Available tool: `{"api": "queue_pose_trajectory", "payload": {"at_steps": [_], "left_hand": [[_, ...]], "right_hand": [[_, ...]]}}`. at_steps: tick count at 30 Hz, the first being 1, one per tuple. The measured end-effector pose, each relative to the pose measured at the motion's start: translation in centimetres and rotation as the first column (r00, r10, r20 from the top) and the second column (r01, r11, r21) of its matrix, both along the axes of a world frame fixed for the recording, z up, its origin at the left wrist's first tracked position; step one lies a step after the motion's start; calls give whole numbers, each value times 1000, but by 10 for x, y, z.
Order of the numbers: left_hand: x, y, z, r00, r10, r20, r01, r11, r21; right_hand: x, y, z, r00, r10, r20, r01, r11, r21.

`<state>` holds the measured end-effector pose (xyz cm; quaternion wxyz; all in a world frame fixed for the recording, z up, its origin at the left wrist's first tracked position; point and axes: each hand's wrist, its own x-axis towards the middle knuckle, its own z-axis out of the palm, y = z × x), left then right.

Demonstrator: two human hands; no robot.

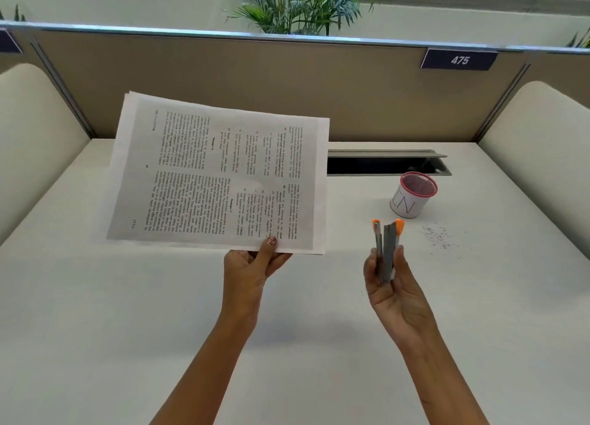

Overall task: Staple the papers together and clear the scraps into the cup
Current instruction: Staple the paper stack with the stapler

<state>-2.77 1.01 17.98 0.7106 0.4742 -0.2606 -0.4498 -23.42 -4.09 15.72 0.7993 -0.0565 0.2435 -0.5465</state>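
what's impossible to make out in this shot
Head view only.
Sheet count of the papers: top page covers the rest.
Fingertips of the left hand: behind the papers.
Bottom of the cup: hidden by its wall.
Kind of the scraps: too small.
Whether the stapler is loaded: too small.

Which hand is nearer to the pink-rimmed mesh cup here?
Right. The right hand, holding the stapler, is just on the person's side of the cup, slightly to its left. The left hand, pinching the papers, is much farther to the cup's left.
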Motion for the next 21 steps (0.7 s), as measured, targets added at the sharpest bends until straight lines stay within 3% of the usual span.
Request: {"api": "queue_pose_trajectory", "payload": {"at_steps": [5,8,12,14,21], "left_hand": [[1,-2,0,999,31,-33,-31,1000,-1],[0,-2,1,998,53,-38,-53,998,-14],[-2,-2,3,998,67,-19,-67,998,-13],[-3,-2,2,998,68,2,-68,998,-6],[-6,-1,4,988,122,92,-123,992,2]], "right_hand": [[7,8,0,943,108,-315,-164,974,-157],[11,13,2,813,103,-574,-302,917,-262],[20,21,9,614,133,-778,-509,820,-261],[27,27,14,597,188,-780,-558,796,-235],[45,36,27,681,349,-644,-579,795,-180]]}}
